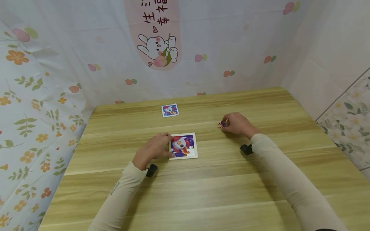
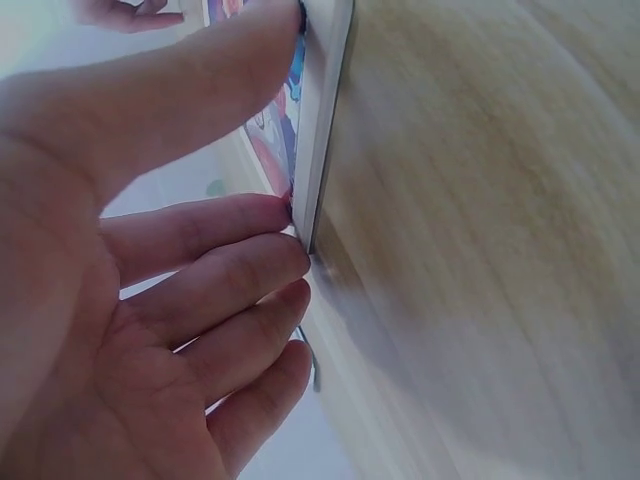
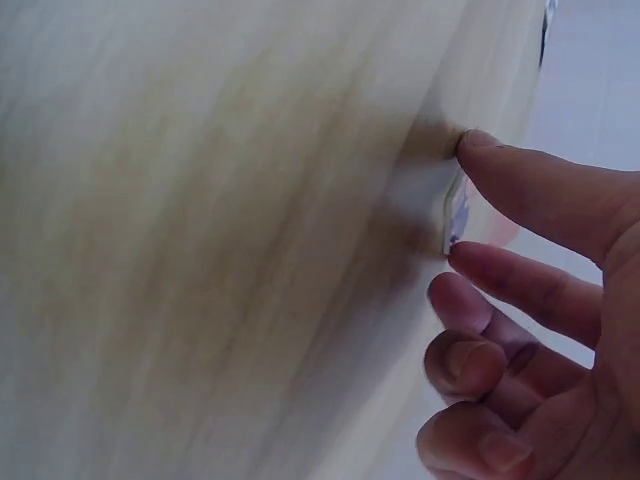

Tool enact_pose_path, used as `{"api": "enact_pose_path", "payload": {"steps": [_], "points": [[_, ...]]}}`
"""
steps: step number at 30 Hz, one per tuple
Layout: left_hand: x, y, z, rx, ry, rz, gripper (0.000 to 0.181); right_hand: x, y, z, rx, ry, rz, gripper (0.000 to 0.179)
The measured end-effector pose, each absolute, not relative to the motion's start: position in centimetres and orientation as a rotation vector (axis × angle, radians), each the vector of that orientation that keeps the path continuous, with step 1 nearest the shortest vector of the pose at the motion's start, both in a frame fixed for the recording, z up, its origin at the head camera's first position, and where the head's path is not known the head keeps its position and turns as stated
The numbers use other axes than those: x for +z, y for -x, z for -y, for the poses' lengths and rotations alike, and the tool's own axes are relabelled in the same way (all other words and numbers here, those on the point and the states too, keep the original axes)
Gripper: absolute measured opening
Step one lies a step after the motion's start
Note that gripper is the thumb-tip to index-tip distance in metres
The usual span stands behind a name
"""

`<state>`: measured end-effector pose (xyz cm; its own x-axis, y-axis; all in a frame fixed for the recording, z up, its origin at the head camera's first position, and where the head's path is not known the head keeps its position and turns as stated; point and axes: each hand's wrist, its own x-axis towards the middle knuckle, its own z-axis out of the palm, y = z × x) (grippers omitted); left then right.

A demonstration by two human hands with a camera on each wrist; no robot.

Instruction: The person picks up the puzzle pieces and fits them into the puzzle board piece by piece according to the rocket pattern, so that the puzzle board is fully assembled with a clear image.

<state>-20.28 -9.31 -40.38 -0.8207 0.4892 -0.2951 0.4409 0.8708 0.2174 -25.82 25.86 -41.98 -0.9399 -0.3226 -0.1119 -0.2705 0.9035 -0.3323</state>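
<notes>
A square jigsaw puzzle in a pale frame (image 1: 196, 146) lies flat on the table, showing a round white character on purple. Near its lower right, a white patch of backing shows. My left hand (image 1: 156, 147) rests at the frame's left side, thumb and fairly straight fingers touching its edge, as the left wrist view (image 2: 200, 270) also shows. Farther right, my right hand (image 1: 237, 124) pinches a small purple and orange puzzle piece (image 1: 221, 124) between thumb and index finger, low over the tabletop. In the right wrist view the piece (image 3: 458, 215) appears edge-on; the other fingers curl loosely.
A small picture card (image 1: 170, 110) with a similar design lies behind the puzzle. The wood-grain table (image 1: 185, 192) ends at a patterned curtain (image 1: 202, 48) at the back. Black wrist devices (image 1: 247, 149) hang under both wrists.
</notes>
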Motion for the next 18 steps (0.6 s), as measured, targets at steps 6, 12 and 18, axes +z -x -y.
{"api": "enact_pose_path", "payload": {"steps": [6,12,18], "points": [[-40.23,20.45,9.5,0.225,-0.686,-2.695,0.077,-42.25,26.28,-25.78,-0.491,0.47,-2.944,0.03],[-40.14,20.49,9.73,0.245,-0.695,-2.662,0.089,-42.36,26.04,-25.95,-0.514,0.457,-2.958,0.029],[-40.23,20.37,9.71,0.235,-0.706,-2.658,0.095,-42.57,25.64,-25.8,-0.537,0.432,-2.955,0.031]]}}
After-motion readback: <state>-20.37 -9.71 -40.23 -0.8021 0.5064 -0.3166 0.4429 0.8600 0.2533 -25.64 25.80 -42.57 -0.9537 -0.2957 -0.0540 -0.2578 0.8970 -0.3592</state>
